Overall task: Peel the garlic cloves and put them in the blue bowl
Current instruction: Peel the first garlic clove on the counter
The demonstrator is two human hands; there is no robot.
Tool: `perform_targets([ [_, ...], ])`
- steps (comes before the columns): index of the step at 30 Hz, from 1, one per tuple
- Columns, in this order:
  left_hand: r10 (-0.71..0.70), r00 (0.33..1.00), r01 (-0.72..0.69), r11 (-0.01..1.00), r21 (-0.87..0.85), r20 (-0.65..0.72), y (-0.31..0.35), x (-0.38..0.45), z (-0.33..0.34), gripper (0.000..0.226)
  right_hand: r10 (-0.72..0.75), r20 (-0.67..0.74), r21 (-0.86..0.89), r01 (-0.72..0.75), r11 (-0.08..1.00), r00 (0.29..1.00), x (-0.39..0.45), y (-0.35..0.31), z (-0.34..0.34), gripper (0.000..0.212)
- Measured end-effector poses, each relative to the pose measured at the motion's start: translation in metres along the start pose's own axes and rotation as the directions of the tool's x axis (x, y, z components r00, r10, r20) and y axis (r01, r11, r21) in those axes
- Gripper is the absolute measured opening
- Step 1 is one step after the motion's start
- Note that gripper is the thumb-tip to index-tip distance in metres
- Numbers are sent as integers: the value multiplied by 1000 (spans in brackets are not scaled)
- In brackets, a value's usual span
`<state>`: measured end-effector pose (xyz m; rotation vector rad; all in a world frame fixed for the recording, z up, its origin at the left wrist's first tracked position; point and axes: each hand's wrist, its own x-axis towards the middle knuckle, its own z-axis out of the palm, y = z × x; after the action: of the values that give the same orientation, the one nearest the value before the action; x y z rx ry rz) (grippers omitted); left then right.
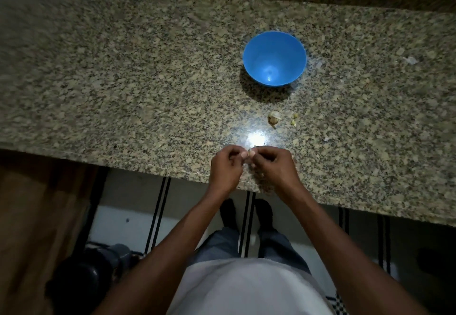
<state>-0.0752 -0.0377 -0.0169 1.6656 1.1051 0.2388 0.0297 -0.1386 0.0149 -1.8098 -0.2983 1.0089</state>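
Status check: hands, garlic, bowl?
Both hands pinching one garlic clove. Blue bowl empty. Garlic piece waiting on counter. Nothing in the way.

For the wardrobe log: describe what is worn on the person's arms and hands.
Nothing: the left hand and right hand are bare, with no gloves, and no rings or watch visible in the dim light. Both forearms are uncovered; no sleeves reach them in view.

No text, label, brand, number or sign can be read anywhere in the head view.
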Motion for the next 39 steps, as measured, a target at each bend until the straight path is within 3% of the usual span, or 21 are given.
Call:
perform_targets([
  [2,-131,991,121,971,-208,-34,3,-5,-13,9,7,132,115,-22,993,991,7,-12,5,15],
  [6,-248,957,135,840,-526,-149,3,-15,-54,20,-59,369,188,-13,982,928,17,-38,47,19],
  [11,-383,851,49,739,-672,-360,-31,-57,-130,2,-35,600,122,-48,991,799,2,-54,138,19],
  [16,-551,679,-58,618,-784,-485,-108,-120,-219,6,11,747,-12,-2,1000,664,-35,-40,271,17],
  [22,-686,472,-153,554,-819,-553,-232,-208,-322,8,84,847,-135,60,989,525,-116,5,444,8],
  [25,-754,374,-133,534,-835,-541,-284,-258,-364,13,156,858,-206,48,977,490,-160,31,514,7],
  [27,-774,338,-116,530,-840,-535,-315,-284,-388,17,192,862,-244,52,968,468,-185,45,557,8],
  [33,-882,146,-112,436,-893,-449,-400,-334,-426,30,280,873,-367,157,917,400,-240,91,647,12],
  [39,-896,81,-258,405,-877,-437,-452,-371,-438,16,374,833,-489,226,843,408,-264,145,701,15],
])
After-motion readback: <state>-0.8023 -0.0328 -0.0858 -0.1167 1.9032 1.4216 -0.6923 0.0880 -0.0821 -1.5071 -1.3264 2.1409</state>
